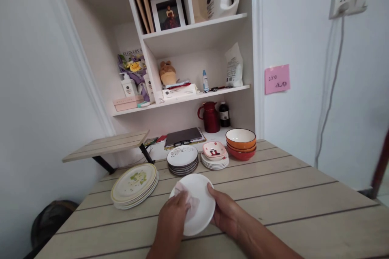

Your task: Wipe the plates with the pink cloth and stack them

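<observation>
My right hand (224, 210) grips a small round white plate (203, 222) by its right rim, thumb on top and fingers underneath. The plate is tilted up above the wooden table. My left hand (174, 210) is closed on a thin, pale pinkish cloth (193, 205) and presses it against the plate's upper face. Beyond the plate stand a stack of dark-edged patterned plates (182, 157) and some small white plates (215, 164) with a pink panda dish (214, 151) on top.
Large yellow-rimmed plates (133, 184) are stacked at the left. Orange and red bowls (241, 143) sit nested at the back right. Behind are a red jug (209, 117), a dark bottle (224, 114) and a dark folder (184, 136). A raised wooden shelf (106, 145) overhangs the left rear.
</observation>
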`<move>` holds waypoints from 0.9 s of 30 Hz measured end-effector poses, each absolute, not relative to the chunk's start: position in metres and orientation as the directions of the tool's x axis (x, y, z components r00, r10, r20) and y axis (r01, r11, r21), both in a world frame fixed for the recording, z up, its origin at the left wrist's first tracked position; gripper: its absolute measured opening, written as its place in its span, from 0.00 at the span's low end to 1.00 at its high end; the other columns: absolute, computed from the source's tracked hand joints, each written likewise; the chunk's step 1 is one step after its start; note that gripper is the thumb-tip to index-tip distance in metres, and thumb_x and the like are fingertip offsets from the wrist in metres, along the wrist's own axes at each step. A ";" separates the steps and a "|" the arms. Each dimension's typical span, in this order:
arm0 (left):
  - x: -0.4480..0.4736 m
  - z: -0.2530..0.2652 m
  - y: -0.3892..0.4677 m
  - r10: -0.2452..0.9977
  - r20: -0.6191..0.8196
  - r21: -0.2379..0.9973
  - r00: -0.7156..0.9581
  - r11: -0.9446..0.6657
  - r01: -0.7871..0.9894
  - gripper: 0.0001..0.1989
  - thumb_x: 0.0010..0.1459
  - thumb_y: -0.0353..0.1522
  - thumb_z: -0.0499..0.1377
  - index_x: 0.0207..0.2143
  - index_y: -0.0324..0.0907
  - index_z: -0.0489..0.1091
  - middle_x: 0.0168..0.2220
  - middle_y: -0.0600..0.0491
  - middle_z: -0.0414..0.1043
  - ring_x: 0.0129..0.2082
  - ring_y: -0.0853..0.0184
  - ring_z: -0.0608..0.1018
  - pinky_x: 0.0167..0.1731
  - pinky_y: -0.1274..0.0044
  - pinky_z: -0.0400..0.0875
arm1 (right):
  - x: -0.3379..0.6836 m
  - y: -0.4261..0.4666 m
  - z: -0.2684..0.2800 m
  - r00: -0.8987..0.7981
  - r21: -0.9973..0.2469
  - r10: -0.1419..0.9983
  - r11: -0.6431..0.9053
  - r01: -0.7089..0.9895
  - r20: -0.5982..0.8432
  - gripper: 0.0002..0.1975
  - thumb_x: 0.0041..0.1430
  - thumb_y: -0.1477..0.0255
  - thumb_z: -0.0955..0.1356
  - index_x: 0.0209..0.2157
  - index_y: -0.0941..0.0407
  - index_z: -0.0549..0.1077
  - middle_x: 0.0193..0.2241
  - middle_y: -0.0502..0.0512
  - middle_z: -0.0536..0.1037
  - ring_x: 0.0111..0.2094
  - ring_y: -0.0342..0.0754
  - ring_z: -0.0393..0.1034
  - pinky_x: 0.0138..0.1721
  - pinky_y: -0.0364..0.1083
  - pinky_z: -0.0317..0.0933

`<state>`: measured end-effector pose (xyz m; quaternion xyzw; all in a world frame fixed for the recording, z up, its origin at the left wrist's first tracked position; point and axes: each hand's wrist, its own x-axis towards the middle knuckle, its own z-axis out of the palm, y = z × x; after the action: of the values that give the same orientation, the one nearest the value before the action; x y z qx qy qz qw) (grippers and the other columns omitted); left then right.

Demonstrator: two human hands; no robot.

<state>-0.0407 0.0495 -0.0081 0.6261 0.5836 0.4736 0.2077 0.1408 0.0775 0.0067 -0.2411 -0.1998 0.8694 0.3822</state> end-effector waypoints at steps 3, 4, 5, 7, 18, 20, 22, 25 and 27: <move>-0.042 -0.013 0.034 0.932 0.354 0.800 -0.078 -0.259 0.542 0.19 0.46 0.29 0.63 0.42 0.54 0.78 0.49 0.50 0.77 0.53 0.50 0.74 0.59 0.64 0.60 | 0.142 0.076 0.010 -0.611 -0.541 0.751 -0.632 -0.555 -0.250 0.28 0.63 0.58 0.62 0.53 0.67 0.68 0.40 0.69 0.81 0.40 0.54 0.78 0.49 0.53 0.66; -0.041 -0.012 0.029 0.932 0.362 0.780 -0.026 -0.287 0.555 0.21 0.49 0.29 0.61 0.46 0.54 0.76 0.52 0.52 0.74 0.55 0.52 0.72 0.59 0.64 0.60 | 0.142 0.076 0.010 -0.612 -0.552 0.753 -0.625 -0.552 -0.242 0.28 0.62 0.58 0.63 0.53 0.67 0.68 0.40 0.70 0.81 0.40 0.55 0.78 0.49 0.53 0.66; -0.041 -0.009 0.025 0.931 0.359 0.750 0.064 -0.328 0.574 0.24 0.51 0.29 0.58 0.50 0.55 0.73 0.56 0.53 0.70 0.58 0.54 0.70 0.61 0.64 0.58 | 0.143 0.075 0.010 -0.609 -0.566 0.757 -0.617 -0.546 -0.236 0.28 0.62 0.57 0.63 0.52 0.67 0.68 0.40 0.70 0.81 0.40 0.55 0.78 0.49 0.53 0.66; -0.039 0.000 0.020 0.921 0.317 0.678 0.226 -0.387 0.625 0.26 0.55 0.28 0.54 0.56 0.55 0.68 0.60 0.54 0.64 0.62 0.56 0.64 0.63 0.61 0.52 | 0.144 0.074 0.009 -0.606 -0.592 0.765 -0.597 -0.542 -0.218 0.28 0.61 0.57 0.64 0.52 0.66 0.69 0.42 0.69 0.81 0.40 0.55 0.77 0.49 0.54 0.66; -0.032 0.009 0.057 0.878 0.468 0.679 0.103 -0.432 0.594 0.23 0.56 0.26 0.55 0.53 0.52 0.71 0.58 0.52 0.68 0.62 0.56 0.64 0.66 0.58 0.31 | 0.144 0.075 0.005 -0.560 -0.505 0.814 -0.551 -0.664 -0.151 0.33 0.59 0.64 0.68 0.61 0.64 0.59 0.44 0.65 0.80 0.42 0.54 0.77 0.53 0.54 0.63; -0.033 0.004 0.057 0.872 0.485 0.700 0.064 -0.431 0.570 0.20 0.57 0.28 0.56 0.51 0.51 0.73 0.57 0.51 0.69 0.61 0.55 0.66 0.66 0.60 0.36 | 0.143 0.075 0.005 -0.544 -0.502 0.826 -0.537 -0.678 -0.148 0.34 0.58 0.64 0.68 0.61 0.65 0.59 0.44 0.66 0.80 0.44 0.55 0.76 0.53 0.53 0.62; -0.035 0.001 0.056 0.856 0.513 0.669 0.067 -0.447 0.593 0.18 0.59 0.29 0.55 0.50 0.52 0.74 0.58 0.50 0.68 0.61 0.55 0.66 0.66 0.60 0.40 | 0.143 0.074 0.005 -0.553 -0.514 0.822 -0.535 -0.670 -0.135 0.33 0.59 0.63 0.68 0.60 0.66 0.60 0.44 0.67 0.80 0.44 0.55 0.76 0.54 0.53 0.61; -0.035 -0.002 0.056 0.825 0.561 0.601 0.073 -0.466 0.649 0.19 0.60 0.29 0.52 0.51 0.53 0.73 0.62 0.52 0.62 0.63 0.55 0.62 0.65 0.59 0.44 | 0.143 0.074 0.006 -0.574 -0.508 0.809 -0.549 -0.664 -0.123 0.31 0.60 0.61 0.66 0.59 0.66 0.62 0.44 0.67 0.80 0.44 0.55 0.76 0.54 0.54 0.61; -0.035 -0.003 0.056 0.823 0.557 0.581 0.110 -0.482 0.656 0.20 0.61 0.29 0.52 0.53 0.53 0.71 0.63 0.53 0.60 0.64 0.55 0.61 0.65 0.59 0.47 | 0.143 0.074 0.007 -0.580 -0.492 0.806 -0.554 -0.672 -0.115 0.29 0.61 0.60 0.65 0.58 0.65 0.64 0.43 0.66 0.81 0.44 0.55 0.76 0.55 0.54 0.60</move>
<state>-0.0346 0.0562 -0.0027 0.7391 0.5002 0.4412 0.0946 0.1434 0.0743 0.0072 -0.1662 -0.2024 0.8656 0.4269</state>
